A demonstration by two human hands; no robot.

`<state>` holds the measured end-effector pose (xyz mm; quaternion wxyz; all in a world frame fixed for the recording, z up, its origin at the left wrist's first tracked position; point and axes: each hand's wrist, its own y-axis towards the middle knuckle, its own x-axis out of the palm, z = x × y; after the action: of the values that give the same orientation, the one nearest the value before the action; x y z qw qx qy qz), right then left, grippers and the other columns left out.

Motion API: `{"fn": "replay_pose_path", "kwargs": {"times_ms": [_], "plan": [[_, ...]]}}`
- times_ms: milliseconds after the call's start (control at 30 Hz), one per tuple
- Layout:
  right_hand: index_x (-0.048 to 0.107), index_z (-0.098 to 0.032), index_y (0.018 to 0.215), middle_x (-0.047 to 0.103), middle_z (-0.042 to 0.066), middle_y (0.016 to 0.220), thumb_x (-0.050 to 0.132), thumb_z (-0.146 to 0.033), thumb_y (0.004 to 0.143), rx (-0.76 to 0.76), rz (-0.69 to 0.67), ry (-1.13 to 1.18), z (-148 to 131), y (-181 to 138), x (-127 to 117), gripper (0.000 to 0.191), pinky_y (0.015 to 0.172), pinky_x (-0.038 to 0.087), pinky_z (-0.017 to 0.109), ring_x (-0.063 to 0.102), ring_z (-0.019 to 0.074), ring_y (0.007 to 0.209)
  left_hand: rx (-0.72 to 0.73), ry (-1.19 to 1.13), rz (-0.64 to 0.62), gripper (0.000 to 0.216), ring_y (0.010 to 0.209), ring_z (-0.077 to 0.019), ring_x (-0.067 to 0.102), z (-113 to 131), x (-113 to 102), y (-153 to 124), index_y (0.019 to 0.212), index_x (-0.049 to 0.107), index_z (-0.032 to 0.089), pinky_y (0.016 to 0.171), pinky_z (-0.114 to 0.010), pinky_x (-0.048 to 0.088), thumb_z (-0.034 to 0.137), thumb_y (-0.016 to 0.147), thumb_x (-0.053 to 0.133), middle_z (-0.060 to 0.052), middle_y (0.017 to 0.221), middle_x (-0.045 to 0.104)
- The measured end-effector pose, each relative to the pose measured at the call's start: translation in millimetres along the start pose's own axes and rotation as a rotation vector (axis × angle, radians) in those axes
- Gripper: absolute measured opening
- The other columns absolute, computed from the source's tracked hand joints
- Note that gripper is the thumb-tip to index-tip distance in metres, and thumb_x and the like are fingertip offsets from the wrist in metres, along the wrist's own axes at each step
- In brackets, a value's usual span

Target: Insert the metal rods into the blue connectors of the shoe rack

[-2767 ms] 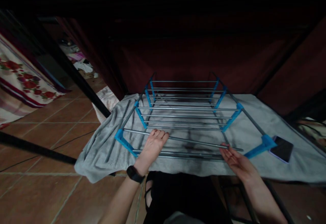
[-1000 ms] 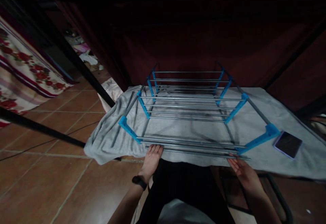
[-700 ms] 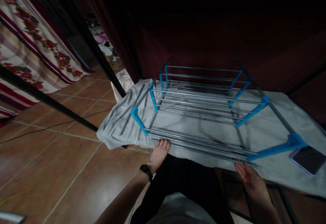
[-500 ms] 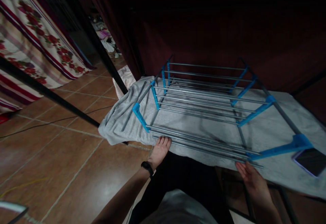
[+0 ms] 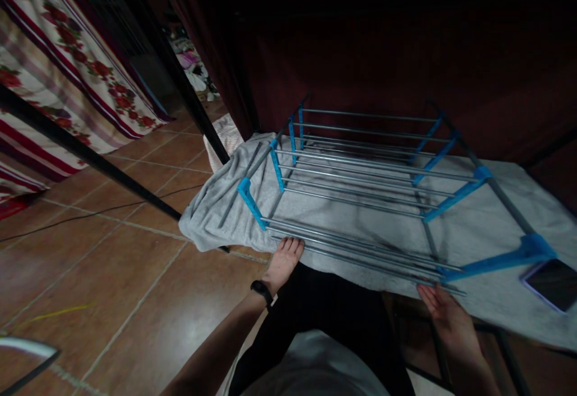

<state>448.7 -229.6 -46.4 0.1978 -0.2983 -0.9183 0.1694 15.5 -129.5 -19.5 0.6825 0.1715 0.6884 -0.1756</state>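
Note:
A rack of grey metal rods (image 5: 360,170) with blue plastic side pieces (image 5: 250,204) lies flat on a grey cloth (image 5: 473,234). My left hand (image 5: 283,261), with a black band on the wrist, has its fingers stretched out and its fingertips touch the nearest rod (image 5: 360,258) at the cloth's front edge. My right hand (image 5: 444,315) is palm up, fingers apart, and its fingertips reach just under the right end of the front rods. Neither hand is wrapped round anything.
A dark phone (image 5: 552,282) lies on the cloth at the far right, beside a blue side piece. Dark red fabric walls stand behind. A black pole (image 5: 90,155) crosses the tiled floor on the left, near a floral cloth (image 5: 54,83).
The view has swung to the left. Since the oldest frame the slanted loose rod has come to lie with the front rods, and both hands have drawn back to the cloth's front edge.

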Motion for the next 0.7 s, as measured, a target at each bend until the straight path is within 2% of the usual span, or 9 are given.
{"fn": "replay_pose_path", "kwargs": {"times_ms": [167, 300, 433, 600, 667, 700], "plan": [[0.064, -0.029, 0.079, 0.070, 0.006, 0.093, 0.079, -0.027, 0.066, -0.010, 0.087, 0.005, 2, 7, 4, 0.021, 0.111, 0.051, 0.055, 0.072, 0.0298, 0.104, -0.110, -0.080, 0.036, 0.056, 0.130, -0.0269, 0.052, -13, -7, -6, 0.142, 0.053, 0.018, 0.119, -0.054, 0.032, 0.005, 0.089, 0.042, -0.014, 0.134, 0.061], [0.065, -0.026, 0.074, 0.069, 0.004, 0.087, 0.078, -0.028, 0.067, 0.009, 0.099, 0.056, 9, 8, 1, 0.014, 0.113, 0.049, 0.051, 0.072, 0.0236, 0.090, -0.276, -0.198, 0.137, 0.035, 0.122, -0.0273, 0.056, -29, -11, -14, 0.122, 0.065, 0.021, 0.114, -0.051, 0.038, 0.014, 0.093, 0.048, -0.011, 0.124, 0.064], [0.066, -0.026, 0.073, 0.070, 0.004, 0.089, 0.078, -0.027, 0.067, 0.056, 0.090, 0.078, 14, 12, -1, 0.013, 0.114, 0.048, 0.051, 0.071, 0.0225, 0.090, -0.468, -0.358, 0.256, 0.025, 0.116, -0.0275, 0.060, -49, -12, -24, 0.109, 0.068, 0.020, 0.105, -0.048, 0.046, 0.018, 0.091, 0.051, -0.011, 0.120, 0.064], [0.066, -0.026, 0.075, 0.071, 0.003, 0.088, 0.082, -0.027, 0.065, 0.023, 0.100, 0.138, 16, 7, 9, 0.019, 0.107, 0.055, 0.047, 0.072, 0.0225, 0.091, -0.608, -0.838, 0.391, 0.017, 0.097, -0.0254, 0.067, -73, -10, -28, 0.089, 0.069, 0.019, 0.095, -0.045, 0.054, 0.020, 0.074, 0.061, -0.008, 0.099, 0.069], [0.064, -0.025, 0.074, 0.070, 0.001, 0.084, 0.085, -0.028, 0.064, 0.026, 0.092, 0.197, 15, -1, 17, 0.023, 0.103, 0.057, 0.044, 0.072, 0.0203, 0.087, -0.740, -1.077, 0.404, 0.016, 0.087, -0.0244, 0.068, -79, -8, -27, 0.082, 0.069, 0.019, 0.091, -0.045, 0.056, 0.021, 0.067, 0.066, -0.005, 0.088, 0.071], [0.062, -0.025, 0.074, 0.070, 0.000, 0.084, 0.086, -0.028, 0.064, 0.040, 0.059, 0.221, 15, -4, 22, 0.025, 0.102, 0.058, 0.042, 0.072, 0.0196, 0.087, -0.791, -1.209, 0.406, 0.020, 0.087, -0.0239, 0.069, -81, -7, -26, 0.084, 0.070, 0.019, 0.092, -0.044, 0.056, 0.021, 0.065, 0.069, -0.004, 0.087, 0.072]]}}
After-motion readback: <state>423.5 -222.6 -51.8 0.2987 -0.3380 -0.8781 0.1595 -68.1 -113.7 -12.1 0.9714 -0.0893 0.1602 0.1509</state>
